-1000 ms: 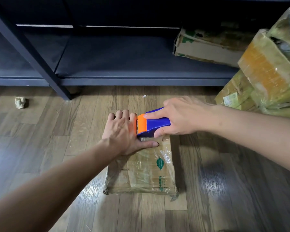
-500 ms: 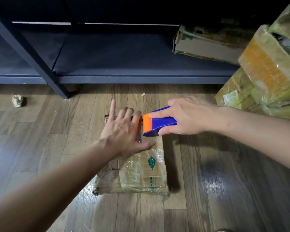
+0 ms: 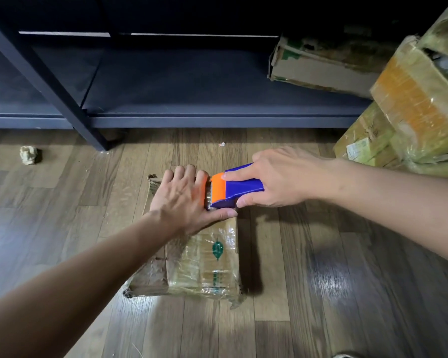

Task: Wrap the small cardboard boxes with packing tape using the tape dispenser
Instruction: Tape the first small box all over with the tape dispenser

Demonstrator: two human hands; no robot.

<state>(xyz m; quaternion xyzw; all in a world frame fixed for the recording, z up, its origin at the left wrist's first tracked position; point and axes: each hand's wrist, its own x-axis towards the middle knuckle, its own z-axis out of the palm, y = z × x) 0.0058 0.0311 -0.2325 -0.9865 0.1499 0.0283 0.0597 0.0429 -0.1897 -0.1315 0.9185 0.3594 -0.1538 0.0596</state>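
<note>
Left hand (image 3: 183,202) has resettled on box (image 3: 204,264), touching dispenser (image 3: 233,188).

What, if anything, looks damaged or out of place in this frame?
The cardboard box on the floor is battered: its near corners are frayed and its tape wrinkled. A crumpled wad lies on the floor by the shelf, far left, and a tiny scrap beyond the box. Otherwise nothing stands out.

The left hand (image 3: 184,200), splayed and half lifted a moment ago, presses flat on the box (image 3: 204,264) again.
</note>
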